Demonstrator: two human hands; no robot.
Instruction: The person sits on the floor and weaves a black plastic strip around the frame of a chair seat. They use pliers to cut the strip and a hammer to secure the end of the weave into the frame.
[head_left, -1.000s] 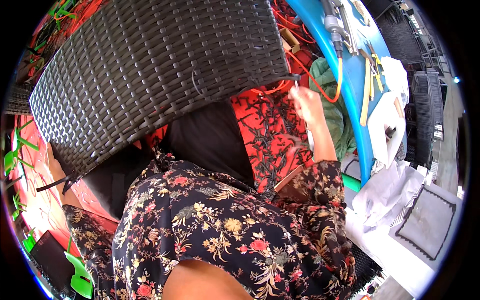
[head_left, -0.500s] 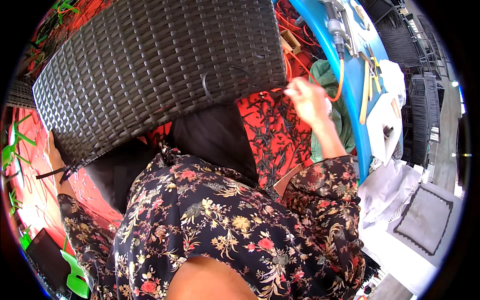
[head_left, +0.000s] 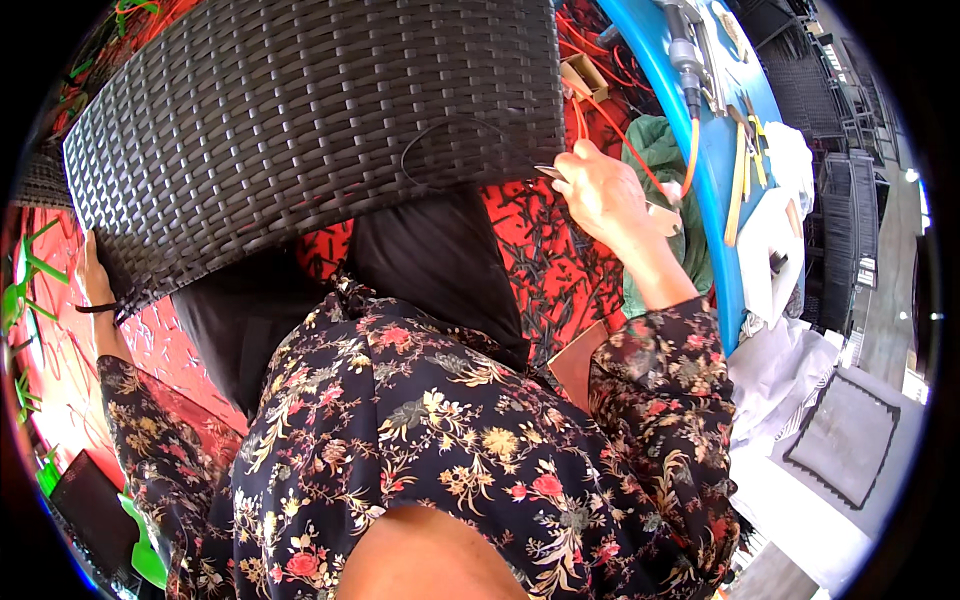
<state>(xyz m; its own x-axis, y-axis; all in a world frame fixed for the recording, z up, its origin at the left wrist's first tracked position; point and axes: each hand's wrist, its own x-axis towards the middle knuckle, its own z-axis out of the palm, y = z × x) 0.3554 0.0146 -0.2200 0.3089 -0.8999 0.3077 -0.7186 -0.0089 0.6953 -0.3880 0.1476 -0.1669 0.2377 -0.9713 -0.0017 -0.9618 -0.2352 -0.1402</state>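
A large dark woven wicker panel [head_left: 320, 110] lies tilted over my lap. At its lower left corner my left hand [head_left: 95, 280] grips the edge, its fingers partly hidden by the panel. My right hand [head_left: 605, 195] is closed on a pointed tool with a metal tip [head_left: 548, 171], held against or just beside the panel's right edge; I cannot tell if it touches. A pale end of the tool pokes out below the palm. A thin loose black strand [head_left: 405, 150] curves over the weave near the lower right edge.
Black strand scraps [head_left: 560, 255] cover the red floor sheet [head_left: 325, 245]. On the right, a blue round table [head_left: 712, 190] carries an air tool [head_left: 687, 60], yellow-handled tools [head_left: 738, 185] and white cloth. An orange hose and green cloth [head_left: 650, 150] lie beside it. Green plastic pieces [head_left: 40, 265] are at left.
My right hand has turned and come slightly left and down, and the pointed tool's tip now shows at the panel edge. My left hand has shifted a little up along the corner.
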